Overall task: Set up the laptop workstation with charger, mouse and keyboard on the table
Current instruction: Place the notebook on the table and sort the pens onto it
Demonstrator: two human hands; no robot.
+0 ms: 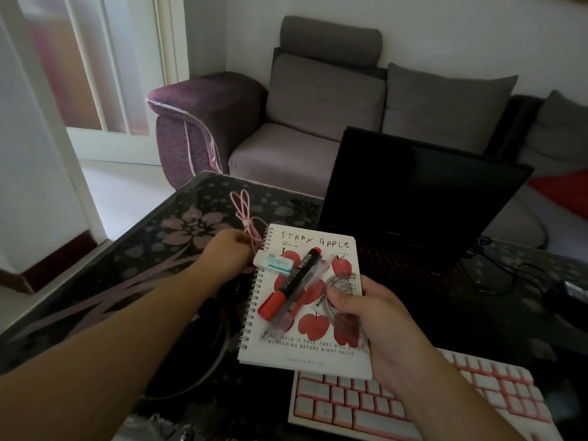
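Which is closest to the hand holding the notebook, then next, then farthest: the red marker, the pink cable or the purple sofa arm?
From the right hand, in the head view:
1. Red marker, lying on the notebook just left of the thumb.
2. Pink cable, on the table beyond the left hand.
3. Purple sofa arm, far back left.

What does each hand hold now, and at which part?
The right hand holds the spiral notebook at its right edge, thumb on the cover. The left hand reaches to the pink cable; whether it grips it cannot be told.
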